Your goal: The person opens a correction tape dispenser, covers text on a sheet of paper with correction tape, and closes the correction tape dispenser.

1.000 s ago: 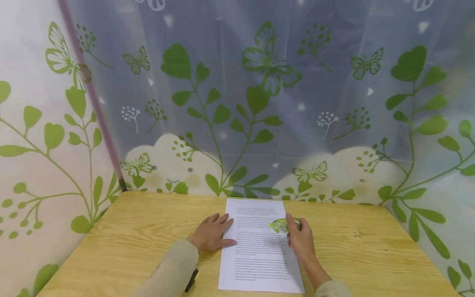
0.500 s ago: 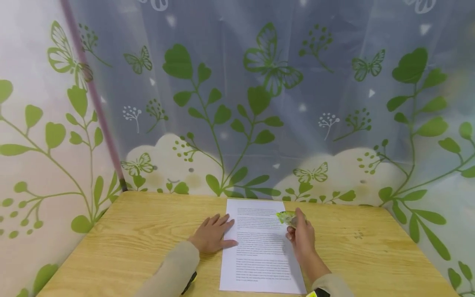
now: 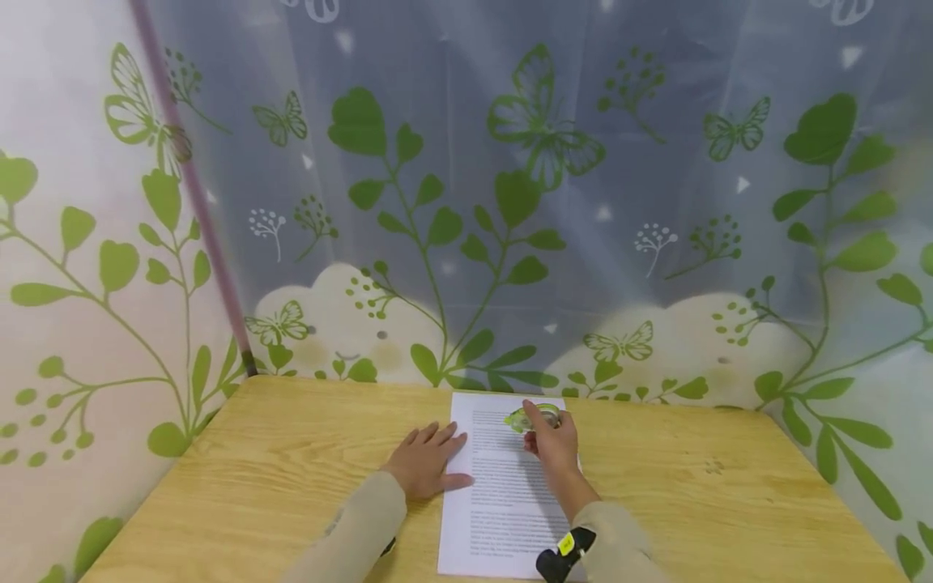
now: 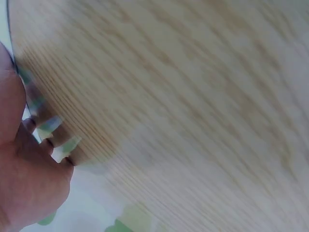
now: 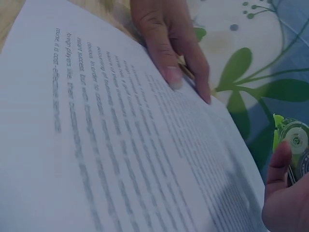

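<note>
A printed sheet of paper (image 3: 496, 518) lies on the wooden table, its far edge close to the table's back edge. My left hand (image 3: 425, 463) rests flat with fingers spread, the fingertips and thumb over the sheet's left margin. Above the upper lines of text, my right hand (image 3: 558, 447) holds a green, see-through correction tape (image 3: 517, 420) between thumb and fingers, its tip pointing left. In the right wrist view, a round white reel shows inside the correction tape (image 5: 293, 136), and the left hand (image 5: 169, 41) appears at the paper's edge.
The light wooden table (image 3: 700, 502) extends to both sides of the paper. A patterned curtain (image 3: 452, 202) with leaves and butterflies stands right behind its back edge. A black wrist device with a yellow label (image 3: 565, 551) overlaps the sheet's lower right corner.
My right hand has moved left with the correction tape, from the sheet's right edge to over its upper text. The left hand stays at the left margin. The head view has shifted slightly.
</note>
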{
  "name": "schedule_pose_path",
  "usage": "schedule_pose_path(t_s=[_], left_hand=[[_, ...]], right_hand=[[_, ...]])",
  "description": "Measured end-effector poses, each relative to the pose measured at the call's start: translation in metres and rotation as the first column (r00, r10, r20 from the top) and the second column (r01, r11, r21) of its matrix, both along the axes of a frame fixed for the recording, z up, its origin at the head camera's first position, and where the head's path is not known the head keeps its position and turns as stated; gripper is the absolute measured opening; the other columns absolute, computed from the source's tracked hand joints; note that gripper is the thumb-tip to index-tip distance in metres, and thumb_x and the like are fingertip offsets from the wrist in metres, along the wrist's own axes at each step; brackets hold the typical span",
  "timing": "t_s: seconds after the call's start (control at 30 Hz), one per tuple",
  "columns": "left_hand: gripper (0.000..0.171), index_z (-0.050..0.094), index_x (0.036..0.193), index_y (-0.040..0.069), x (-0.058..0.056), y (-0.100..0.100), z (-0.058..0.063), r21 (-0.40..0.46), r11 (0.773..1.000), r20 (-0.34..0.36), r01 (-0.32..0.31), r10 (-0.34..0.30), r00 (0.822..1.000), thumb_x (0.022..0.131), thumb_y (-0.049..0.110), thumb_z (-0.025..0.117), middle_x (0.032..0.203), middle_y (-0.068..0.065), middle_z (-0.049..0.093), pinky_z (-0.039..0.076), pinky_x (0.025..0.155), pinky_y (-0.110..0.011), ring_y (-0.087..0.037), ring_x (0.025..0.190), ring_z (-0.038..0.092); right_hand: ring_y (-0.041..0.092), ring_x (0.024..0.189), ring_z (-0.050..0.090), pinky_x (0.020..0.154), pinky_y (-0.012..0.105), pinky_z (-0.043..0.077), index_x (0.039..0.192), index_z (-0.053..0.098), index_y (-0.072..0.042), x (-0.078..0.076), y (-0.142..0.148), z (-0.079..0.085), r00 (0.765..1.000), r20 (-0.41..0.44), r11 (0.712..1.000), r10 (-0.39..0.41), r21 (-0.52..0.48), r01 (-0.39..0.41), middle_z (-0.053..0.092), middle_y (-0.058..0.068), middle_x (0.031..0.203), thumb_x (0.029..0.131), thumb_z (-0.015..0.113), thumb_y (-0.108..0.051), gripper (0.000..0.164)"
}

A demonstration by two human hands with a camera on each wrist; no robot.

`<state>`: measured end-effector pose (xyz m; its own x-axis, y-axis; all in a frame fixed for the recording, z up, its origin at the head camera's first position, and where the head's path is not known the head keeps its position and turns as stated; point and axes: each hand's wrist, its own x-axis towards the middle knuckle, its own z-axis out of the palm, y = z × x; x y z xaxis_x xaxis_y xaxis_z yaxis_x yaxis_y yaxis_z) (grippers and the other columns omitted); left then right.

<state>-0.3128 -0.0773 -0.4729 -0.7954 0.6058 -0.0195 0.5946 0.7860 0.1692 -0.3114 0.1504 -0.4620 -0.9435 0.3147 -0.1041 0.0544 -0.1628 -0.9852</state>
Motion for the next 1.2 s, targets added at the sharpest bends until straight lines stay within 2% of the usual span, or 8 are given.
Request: schedule_pose_path(t_s=[0.2,0.3,0.53,0.67,0.77,0.93,1.2], left_hand=[[0.077,0.035,0.149,0.015,-0.003,-0.001,-0.003,-0.027,1.0,-0.019,-0.01,0.01,1.0,0.092,0.066,0.038,0.154,-0.01,0.028,0.021,0.109,-0.054,-0.036,0.139,0.023],[0.076,0.034,0.15,0.017,-0.003,0.001,-0.003,-0.06,0.998,-0.028,-0.027,0.026,0.999,0.092,0.066,0.039,0.155,-0.007,0.026,0.021,0.11,-0.052,-0.033,0.14,0.023],[0.073,0.037,0.148,0.016,0.005,0.007,0.007,-0.079,0.997,-0.031,-0.023,0.021,0.999,0.092,0.062,0.043,0.153,-0.008,0.03,0.025,0.108,-0.051,-0.033,0.139,0.026],[0.072,0.036,0.149,0.018,0.008,0.004,0.011,-0.106,0.993,-0.033,-0.048,0.045,0.998,0.092,0.063,0.042,0.154,-0.006,0.03,0.025,0.108,-0.05,-0.031,0.139,0.026],[0.075,0.033,0.15,0.017,0.006,0.003,0.009,-0.101,0.993,-0.011,-0.054,0.053,0.999,0.092,0.063,0.042,0.154,-0.006,0.029,0.024,0.109,-0.05,-0.031,0.14,0.024],[0.079,0.026,0.152,0.014,-0.001,0.002,0.0,-0.072,0.996,0.037,-0.051,0.054,0.998,0.092,0.063,0.043,0.155,-0.007,0.025,0.021,0.11,-0.052,-0.033,0.141,0.02],[0.09,0.027,0.152,0.014,-0.009,0.002,-0.008,-0.047,0.998,0.043,-0.05,0.052,0.998,0.085,0.072,0.045,0.156,-0.008,0.022,0.019,0.109,-0.055,-0.035,0.141,0.019]], right_hand=[[0.011,0.047,0.053,0.049,0.026,0.049,0.11,0.045,-0.001,-0.017,-0.026,-0.009,0.999,-0.032,0.985,0.008,0.175,-0.002,0.058,0.007,0.068,0.083,0.075,-0.036,0.054],[0.011,0.045,0.05,0.047,0.026,0.046,0.113,0.046,-0.001,-0.023,-0.033,-0.011,0.999,-0.037,0.969,0.013,0.248,-0.004,0.057,0.005,0.069,0.082,0.075,-0.036,0.055],[0.021,0.072,0.058,0.059,0.03,0.048,0.122,0.047,-0.001,-0.03,-0.033,-0.024,0.999,-0.002,0.865,0.04,0.501,-0.034,0.059,0.014,0.096,0.085,0.069,-0.045,0.061],[0.023,0.076,0.058,0.064,0.033,0.048,0.125,0.045,0.001,-0.033,-0.036,-0.028,0.997,0.017,0.84,0.075,0.537,-0.073,0.059,0.015,0.097,0.086,0.066,-0.048,0.066],[0.018,0.068,0.059,0.062,0.031,0.049,0.124,0.044,0.0,-0.033,-0.036,-0.028,0.996,0.028,0.836,0.083,0.542,-0.085,0.06,0.014,0.093,0.087,0.067,-0.047,0.064],[0.013,0.053,0.059,0.055,0.028,0.051,0.122,0.044,-0.001,-0.033,-0.037,-0.028,0.994,0.026,0.855,0.107,0.507,-0.105,0.061,0.013,0.089,0.087,0.068,-0.042,0.06],[0.012,0.049,0.058,0.054,0.027,0.05,0.118,0.043,-0.001,-0.034,-0.037,-0.028,0.991,-0.002,0.856,0.131,0.504,-0.112,0.061,0.012,0.086,0.086,0.07,-0.039,0.056]])
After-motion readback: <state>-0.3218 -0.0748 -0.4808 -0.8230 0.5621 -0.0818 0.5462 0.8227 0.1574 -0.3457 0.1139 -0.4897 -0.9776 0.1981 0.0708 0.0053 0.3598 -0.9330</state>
